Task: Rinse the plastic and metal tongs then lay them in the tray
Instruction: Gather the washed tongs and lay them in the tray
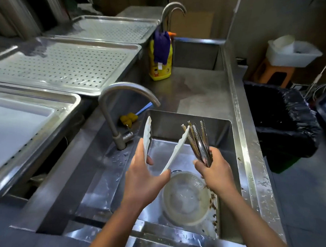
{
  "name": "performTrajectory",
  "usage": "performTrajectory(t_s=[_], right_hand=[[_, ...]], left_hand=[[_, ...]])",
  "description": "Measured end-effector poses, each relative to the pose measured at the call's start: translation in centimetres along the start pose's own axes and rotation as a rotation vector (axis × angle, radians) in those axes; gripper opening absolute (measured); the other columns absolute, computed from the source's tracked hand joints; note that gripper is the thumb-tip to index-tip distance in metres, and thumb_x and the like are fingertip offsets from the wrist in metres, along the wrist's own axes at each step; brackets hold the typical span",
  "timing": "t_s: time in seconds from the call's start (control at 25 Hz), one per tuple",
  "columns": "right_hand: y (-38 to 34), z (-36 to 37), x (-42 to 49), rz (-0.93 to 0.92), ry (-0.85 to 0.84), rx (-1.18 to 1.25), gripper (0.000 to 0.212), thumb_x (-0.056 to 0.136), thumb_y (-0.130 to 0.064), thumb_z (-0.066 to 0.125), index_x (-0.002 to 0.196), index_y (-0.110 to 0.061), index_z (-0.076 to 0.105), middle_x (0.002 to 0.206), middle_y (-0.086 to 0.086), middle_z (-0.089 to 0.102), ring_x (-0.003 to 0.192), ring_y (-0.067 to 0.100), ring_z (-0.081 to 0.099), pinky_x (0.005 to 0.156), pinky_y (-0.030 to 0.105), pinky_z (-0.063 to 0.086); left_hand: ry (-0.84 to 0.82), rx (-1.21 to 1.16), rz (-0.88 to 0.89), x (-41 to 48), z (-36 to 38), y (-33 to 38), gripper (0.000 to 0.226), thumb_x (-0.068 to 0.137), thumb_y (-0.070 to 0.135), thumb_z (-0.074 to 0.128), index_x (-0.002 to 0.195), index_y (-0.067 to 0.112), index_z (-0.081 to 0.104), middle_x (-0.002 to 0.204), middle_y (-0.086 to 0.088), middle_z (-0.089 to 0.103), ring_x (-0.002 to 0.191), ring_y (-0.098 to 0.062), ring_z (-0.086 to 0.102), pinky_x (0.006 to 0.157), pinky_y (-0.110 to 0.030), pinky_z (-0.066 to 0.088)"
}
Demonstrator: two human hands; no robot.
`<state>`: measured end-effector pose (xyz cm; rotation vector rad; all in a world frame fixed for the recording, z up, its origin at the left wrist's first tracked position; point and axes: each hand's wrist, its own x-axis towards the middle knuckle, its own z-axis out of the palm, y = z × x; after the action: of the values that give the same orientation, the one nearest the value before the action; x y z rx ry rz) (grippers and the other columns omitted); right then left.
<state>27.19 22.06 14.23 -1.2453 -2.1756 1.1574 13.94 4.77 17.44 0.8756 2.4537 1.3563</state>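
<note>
Over the steel sink (229, 138), my left hand (142, 173) grips white plastic tongs (176, 151) near their hinge, their two arms spread apart and pointing up and away. My right hand (214, 169) holds a bundle of metal tongs (200, 142) with serrated tips, also pointing up. The curved faucet (119, 99) stands to the left of the tongs; no water is seen running. Perforated metal trays (61, 64) lie on the counter to the left and behind.
A round strainer bowl (187, 199) sits in the sink with food scraps along its right side. A yellow detergent bottle (160, 57) with a purple cloth stands behind. A black-lined bin (283, 120) is right of the counter. A white board (13, 127) lies in the nearest tray.
</note>
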Motion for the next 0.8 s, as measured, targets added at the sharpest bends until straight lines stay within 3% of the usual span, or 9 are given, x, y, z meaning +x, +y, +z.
performTrajectory(t_s=[0.08,0.16,0.24,0.36,0.48,0.6,0.8], right_hand=[[-2.0,0.1,-2.0,-0.059,0.023,0.052,0.031,0.082,-0.034,0.071,0.092,-0.052,0.048,0.074,-0.005,0.064,0.07,0.018,0.065,0.063,0.031,0.049],[-4.2,0.5,-4.3,-0.092,0.06,0.066,0.045,0.082,-0.029,0.072,0.094,-0.064,0.046,0.072,-0.012,0.059,0.072,0.004,0.062,0.061,0.024,0.045],[-6.0,0.9,-6.3,-0.111,0.096,0.071,0.043,0.081,-0.026,0.074,0.097,-0.056,0.048,0.066,-0.012,0.056,0.067,-0.007,0.059,0.059,0.022,0.043],[-9.0,2.5,-9.6,-0.167,0.102,0.093,0.03,0.078,-0.034,0.071,0.094,-0.048,0.051,0.074,-0.011,0.062,0.056,0.006,0.057,0.054,0.034,0.05],[-12.7,4.3,-12.2,-0.226,0.084,0.174,0.03,0.075,-0.041,0.068,0.099,-0.051,0.053,0.074,-0.007,0.064,0.063,0.013,0.062,0.057,0.04,0.055],[-16.4,6.2,-13.3,-0.315,0.025,0.201,0.044,0.083,-0.029,0.074,0.101,-0.062,0.05,0.079,-0.004,0.064,0.072,0.022,0.064,0.066,0.044,0.056],[-21.0,8.7,-12.5,-0.425,-0.082,0.249,0.036,0.086,-0.032,0.074,0.115,-0.041,0.054,0.08,-0.004,0.063,0.072,0.02,0.064,0.066,0.046,0.056]], left_hand=[[0.003,-0.032,0.032,-0.7,-2.7,0.1,0.112,0.059,0.055,0.07,0.155,0.043,0.015,0.09,0.014,0.05,0.074,-0.008,0.054,0.064,-0.028,0.047],[0.011,-0.073,0.064,-1.6,-5.7,0.0,0.11,0.059,0.054,0.071,0.155,0.044,0.018,0.089,0.014,0.051,0.07,-0.007,0.054,0.062,-0.022,0.044],[0.034,-0.079,0.125,-2.5,-8.3,-0.2,0.107,0.061,0.049,0.075,0.154,0.044,0.021,0.088,0.012,0.052,0.07,-0.007,0.055,0.061,-0.019,0.042],[0.079,-0.09,0.173,-3.9,-12.9,-0.9,0.106,0.062,0.044,0.076,0.153,0.046,0.022,0.087,0.013,0.052,0.066,-0.006,0.051,0.06,-0.02,0.041],[0.121,-0.06,0.176,-4.9,-17.6,-1.7,0.109,0.062,0.049,0.074,0.155,0.04,0.02,0.087,0.014,0.051,0.067,-0.007,0.052,0.059,-0.026,0.043],[0.198,-0.018,0.187,-5.0,-21.7,-2.4,0.104,0.062,0.051,0.073,0.152,0.038,0.024,0.087,0.012,0.05,0.072,-0.011,0.056,0.059,-0.033,0.049],[0.327,0.073,0.157,-3.8,-27.0,-3.6,0.106,0.069,0.046,0.078,0.156,0.033,0.018,0.091,0.01,0.05,0.068,-0.016,0.057,0.055,-0.033,0.047]])
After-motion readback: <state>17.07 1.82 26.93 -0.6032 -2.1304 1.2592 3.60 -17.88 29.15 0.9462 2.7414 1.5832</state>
